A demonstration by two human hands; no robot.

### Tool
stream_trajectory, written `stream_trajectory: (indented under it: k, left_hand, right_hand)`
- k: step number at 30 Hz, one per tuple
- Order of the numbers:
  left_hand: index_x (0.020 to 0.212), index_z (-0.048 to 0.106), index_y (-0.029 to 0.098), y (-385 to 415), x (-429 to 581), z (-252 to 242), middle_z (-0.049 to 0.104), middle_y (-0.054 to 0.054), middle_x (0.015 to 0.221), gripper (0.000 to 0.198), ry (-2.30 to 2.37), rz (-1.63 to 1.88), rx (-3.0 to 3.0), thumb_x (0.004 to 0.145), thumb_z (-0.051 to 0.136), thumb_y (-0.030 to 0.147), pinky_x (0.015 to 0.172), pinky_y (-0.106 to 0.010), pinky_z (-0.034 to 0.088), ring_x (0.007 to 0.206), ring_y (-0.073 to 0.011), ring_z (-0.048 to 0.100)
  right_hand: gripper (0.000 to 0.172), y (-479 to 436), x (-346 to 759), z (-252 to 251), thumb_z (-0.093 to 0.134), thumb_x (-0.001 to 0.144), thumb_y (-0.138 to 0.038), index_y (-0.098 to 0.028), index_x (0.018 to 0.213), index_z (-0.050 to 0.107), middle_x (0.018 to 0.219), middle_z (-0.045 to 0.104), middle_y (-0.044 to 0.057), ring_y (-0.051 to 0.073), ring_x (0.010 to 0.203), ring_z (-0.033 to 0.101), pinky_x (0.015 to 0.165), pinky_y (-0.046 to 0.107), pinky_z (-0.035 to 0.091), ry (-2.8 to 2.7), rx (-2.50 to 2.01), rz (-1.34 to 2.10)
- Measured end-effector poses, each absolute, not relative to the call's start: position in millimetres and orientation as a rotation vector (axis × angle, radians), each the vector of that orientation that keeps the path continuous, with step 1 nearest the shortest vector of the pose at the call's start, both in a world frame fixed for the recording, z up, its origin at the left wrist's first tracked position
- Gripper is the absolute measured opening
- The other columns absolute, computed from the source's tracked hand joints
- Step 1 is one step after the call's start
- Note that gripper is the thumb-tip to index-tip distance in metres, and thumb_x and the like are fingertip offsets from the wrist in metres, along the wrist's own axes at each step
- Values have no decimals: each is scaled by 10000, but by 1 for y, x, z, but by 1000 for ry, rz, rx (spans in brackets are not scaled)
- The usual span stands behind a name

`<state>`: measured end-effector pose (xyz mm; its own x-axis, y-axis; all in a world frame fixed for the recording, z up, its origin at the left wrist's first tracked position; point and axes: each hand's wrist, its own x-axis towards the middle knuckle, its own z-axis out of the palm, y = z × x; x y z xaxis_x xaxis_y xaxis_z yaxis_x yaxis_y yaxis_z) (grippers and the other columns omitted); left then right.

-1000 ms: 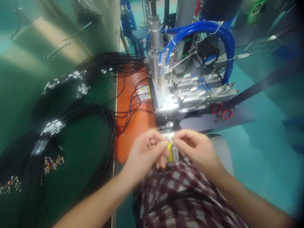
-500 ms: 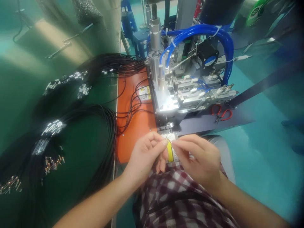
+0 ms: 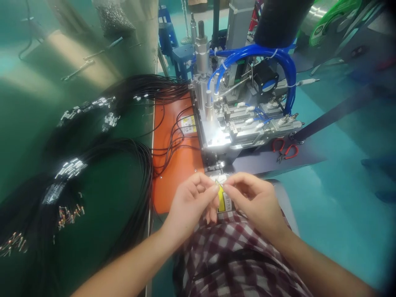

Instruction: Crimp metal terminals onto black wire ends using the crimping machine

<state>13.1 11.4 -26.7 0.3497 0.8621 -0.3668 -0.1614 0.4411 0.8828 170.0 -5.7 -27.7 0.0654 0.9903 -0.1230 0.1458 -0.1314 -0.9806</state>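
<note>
Before machine [image 3: 213,138]: left hand [image 3: 190,202], right hand [image 3: 258,202] pinched closed on wires [image 3: 218,182], likely for precision; cables [image 3: 144,161] on desk [image 3: 95,231], probably for reach.

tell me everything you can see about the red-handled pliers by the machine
The small pliers with two curved red handles and a dark, metallic-looking head lie on the dark grey surface beside the silver metal machine, near the foot of the slanted dark post. The handles bow apart; the head points roughly toward the wearer. Whether the jaws are parted is too small to tell. Nothing grips them.
</note>
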Motion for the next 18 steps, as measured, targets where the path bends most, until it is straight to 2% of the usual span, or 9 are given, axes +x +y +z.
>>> stream_trajectory:
  k: [7, 11, 14, 18]
  left_hand:
    - [769, 504, 171, 10, 15, -25, 582, 49, 532, 201, 938, 812, 796, 842, 650, 288, 385, -153, 372, 368, -59, 495]
    - [783, 510, 164, 7, 16, -25, 570, 48, 565, 196, 919, 878, 822, 852, 645, 288, 438, -147, 350, 418, -35, 456]
    - [810, 545, 150, 5, 15, -25, 575, 37, 621, 163, 917, 887, 864, 856, 645, 270, 451, -139, 313, 449, -14, 408]
    - [967, 586, 163, 6, 13, -22, 547, 52, 616, 147, 913, 827, 847, 880, 613, 278, 429, -147, 272, 419, -10, 388]
  right_hand:
    - [189, -3, 165, -25, 744, 704, -285, -152, 666, 615, 459, 440, -87, 28, 392, 282, 400, 190, 189, -703, -1240, 1691]
    - [207, -3, 163, -23, 737, 686, -254, -141, 601, 586, 456, 435, -84, 9, 389, 238, 421, 195, 175, -496, -1095, 1935]
    - [182, -4, 166, -23, 728, 691, -227, -135, 611, 593, 472, 456, -78, 6, 385, 242, 406, 194, 152, -520, -1111, 1931]
    - [171, -1, 171, -25, 714, 719, -218, -136, 622, 599, 473, 458, -75, 17, 396, 279, 397, 188, 161, -686, -1164, 1840]
